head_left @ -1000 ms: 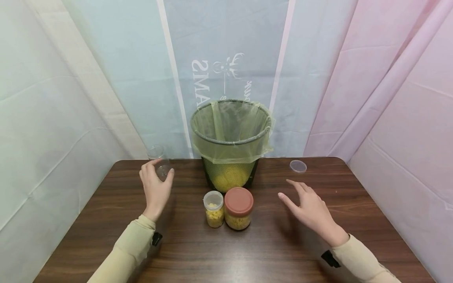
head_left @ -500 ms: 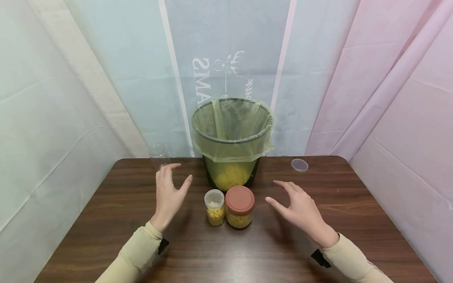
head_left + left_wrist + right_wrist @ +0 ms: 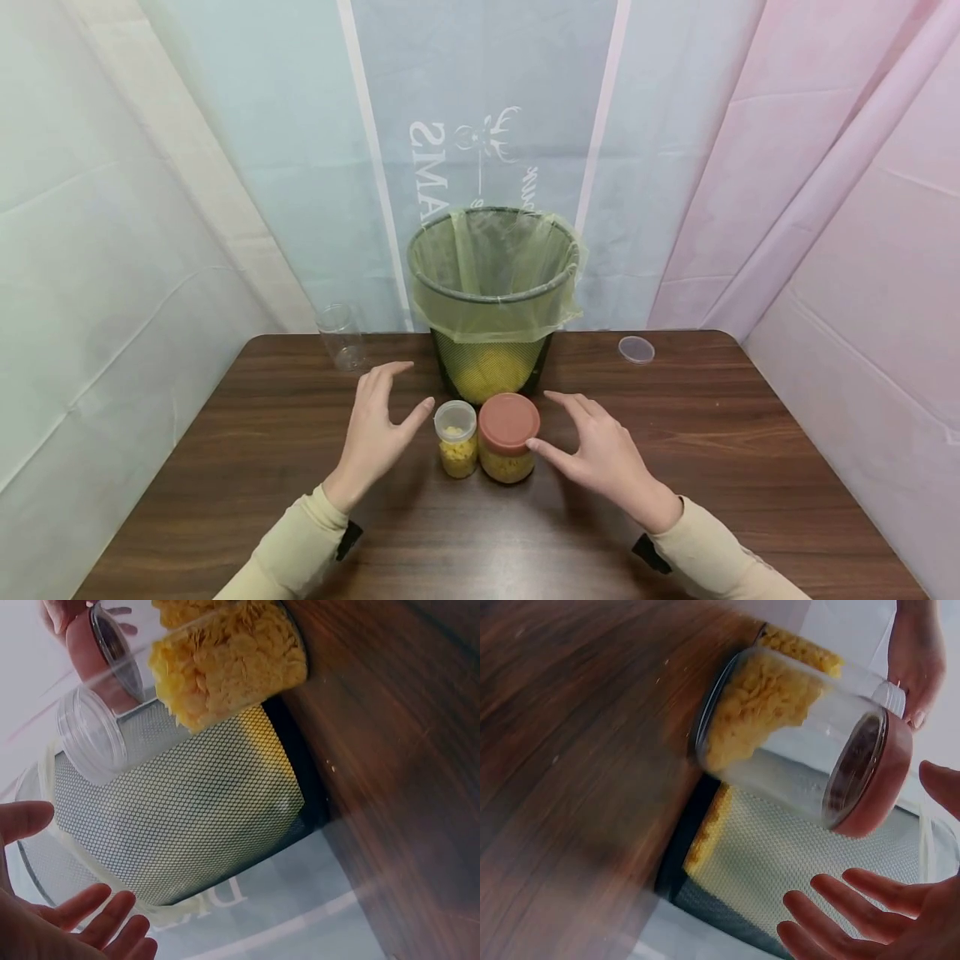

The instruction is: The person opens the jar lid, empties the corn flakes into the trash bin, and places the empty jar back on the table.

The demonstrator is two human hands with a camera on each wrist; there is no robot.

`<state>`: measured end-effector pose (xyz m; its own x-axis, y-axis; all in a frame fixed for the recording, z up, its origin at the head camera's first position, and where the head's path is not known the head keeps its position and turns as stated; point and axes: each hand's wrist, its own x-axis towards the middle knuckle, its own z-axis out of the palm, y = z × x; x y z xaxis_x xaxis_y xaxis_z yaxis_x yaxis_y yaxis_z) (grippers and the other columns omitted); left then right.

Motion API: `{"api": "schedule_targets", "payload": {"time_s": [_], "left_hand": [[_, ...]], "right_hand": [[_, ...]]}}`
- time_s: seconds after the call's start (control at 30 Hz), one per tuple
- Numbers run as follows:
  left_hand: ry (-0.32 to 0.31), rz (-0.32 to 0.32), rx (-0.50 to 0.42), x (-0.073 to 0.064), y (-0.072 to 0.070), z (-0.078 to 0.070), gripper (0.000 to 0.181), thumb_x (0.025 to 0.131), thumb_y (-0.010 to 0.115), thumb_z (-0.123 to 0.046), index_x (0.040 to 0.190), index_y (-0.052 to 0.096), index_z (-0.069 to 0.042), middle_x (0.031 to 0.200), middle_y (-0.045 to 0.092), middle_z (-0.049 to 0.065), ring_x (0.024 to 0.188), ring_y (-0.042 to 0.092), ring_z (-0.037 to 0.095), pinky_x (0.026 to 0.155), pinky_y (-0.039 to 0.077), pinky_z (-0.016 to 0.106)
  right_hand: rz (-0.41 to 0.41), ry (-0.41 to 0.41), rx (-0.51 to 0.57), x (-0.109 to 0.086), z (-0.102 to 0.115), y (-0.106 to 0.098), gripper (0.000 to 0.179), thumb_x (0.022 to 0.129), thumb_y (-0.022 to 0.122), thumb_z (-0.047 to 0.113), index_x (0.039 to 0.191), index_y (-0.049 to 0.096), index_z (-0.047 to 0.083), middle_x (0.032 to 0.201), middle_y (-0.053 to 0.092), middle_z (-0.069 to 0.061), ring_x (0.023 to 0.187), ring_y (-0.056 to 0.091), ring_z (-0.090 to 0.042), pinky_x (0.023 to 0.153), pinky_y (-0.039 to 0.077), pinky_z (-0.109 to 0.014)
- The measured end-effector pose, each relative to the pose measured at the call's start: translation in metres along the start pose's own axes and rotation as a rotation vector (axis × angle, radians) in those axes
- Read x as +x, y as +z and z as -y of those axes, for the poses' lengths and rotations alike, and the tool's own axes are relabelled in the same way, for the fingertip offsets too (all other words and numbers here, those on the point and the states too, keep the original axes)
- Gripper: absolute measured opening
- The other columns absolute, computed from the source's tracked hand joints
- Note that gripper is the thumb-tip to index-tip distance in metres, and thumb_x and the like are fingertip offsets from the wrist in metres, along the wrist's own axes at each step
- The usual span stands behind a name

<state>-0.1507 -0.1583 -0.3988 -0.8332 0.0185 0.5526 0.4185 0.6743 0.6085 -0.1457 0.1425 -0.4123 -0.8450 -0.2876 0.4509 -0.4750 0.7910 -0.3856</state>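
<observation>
Two clear jars with yellow flakes in the bottom stand side by side. The smaller jar (image 3: 457, 457) has a clear threaded neck, seen in the left wrist view; the wider jar (image 3: 780, 727) wears a reddish-brown lid (image 3: 509, 423). My left hand (image 3: 377, 437) is held left of the smaller jar, thumb and fingers spread apart, with a gap to it. On the other side, my right hand (image 3: 603, 450) is beside the wider jar, fingers extended. Its thumb overlaps the lid's edge in the head view, but the right wrist view has a small gap there.
Right behind the jars stands a black mesh bin (image 3: 441, 354) with a pale yellow-green liner and yellow material low inside. A clear cup-shaped container (image 3: 345, 342) is at the table's back left. A flat clear lid (image 3: 636, 350) lies at the back right. Fabric walls surround the wooden table (image 3: 225, 467).
My left hand has moved from beside the clear container toward the smaller jar, leaving the container standing. The right hand has moved left to the wider jar.
</observation>
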Motion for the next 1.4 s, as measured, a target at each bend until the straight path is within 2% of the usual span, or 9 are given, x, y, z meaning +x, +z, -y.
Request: {"api": "schedule_targets", "payload": {"time_s": [0.23, 0.43, 0.63, 0.9, 1.4], "left_hand": [[0.047, 0.06, 0.007, -0.009, 0.003, -0.004, 0.055, 0.08, 0.074, -0.028, 0.128, 0.053, -0.012, 0.127, 0.055, 0.003, 0.119, 0.044, 0.021, 0.096, 0.039, 0.042], [0.053, 0.097, 0.001, -0.014, 0.005, -0.007, 0.057, 0.081, 0.073, -0.031, 0.13, 0.051, -0.013, 0.13, 0.054, 0.002, 0.121, 0.044, 0.02, 0.098, 0.04, 0.044], [0.07, 0.099, 0.01, -0.017, 0.008, -0.007, 0.056, 0.081, 0.073, -0.031, 0.13, 0.051, -0.013, 0.13, 0.054, 0.002, 0.121, 0.045, 0.021, 0.096, 0.041, 0.044], [0.084, 0.11, 0.008, -0.017, 0.007, -0.01, 0.056, 0.082, 0.073, -0.031, 0.13, 0.051, -0.011, 0.131, 0.054, 0.003, 0.123, 0.044, 0.022, 0.098, 0.04, 0.044], [0.122, 0.096, -0.002, -0.017, 0.011, -0.014, 0.057, 0.081, 0.073, -0.03, 0.131, 0.051, -0.014, 0.133, 0.054, 0.004, 0.124, 0.044, 0.021, 0.1, 0.04, 0.044]], "right_hand": [[0.043, -0.011, 0.013, 0.003, 0.012, 0.007, 0.077, 0.073, 0.067, 0.065, 0.133, 0.052, 0.018, 0.12, 0.061, -0.004, 0.106, 0.062, -0.025, 0.07, 0.053, -0.049], [0.07, -0.013, 0.012, 0.007, 0.018, 0.013, 0.085, 0.07, 0.067, 0.068, 0.135, 0.05, 0.016, 0.121, 0.061, -0.003, 0.106, 0.062, -0.024, 0.073, 0.053, -0.047], [0.082, -0.02, 0.022, 0.01, 0.019, 0.018, 0.09, 0.068, 0.071, 0.067, 0.136, 0.048, 0.013, 0.119, 0.061, -0.005, 0.102, 0.064, -0.024, 0.074, 0.053, -0.045], [0.096, -0.004, 0.103, 0.013, 0.02, 0.024, 0.092, 0.063, 0.08, 0.058, 0.135, 0.047, 0.009, 0.122, 0.06, -0.01, 0.101, 0.064, -0.025, 0.08, 0.053, -0.043], [0.034, -0.025, 0.124, 0.017, 0.019, 0.028, 0.081, 0.059, 0.084, 0.051, 0.124, 0.054, 0.013, 0.105, 0.061, 0.0, 0.088, 0.065, -0.017, 0.071, 0.051, -0.038]]}}
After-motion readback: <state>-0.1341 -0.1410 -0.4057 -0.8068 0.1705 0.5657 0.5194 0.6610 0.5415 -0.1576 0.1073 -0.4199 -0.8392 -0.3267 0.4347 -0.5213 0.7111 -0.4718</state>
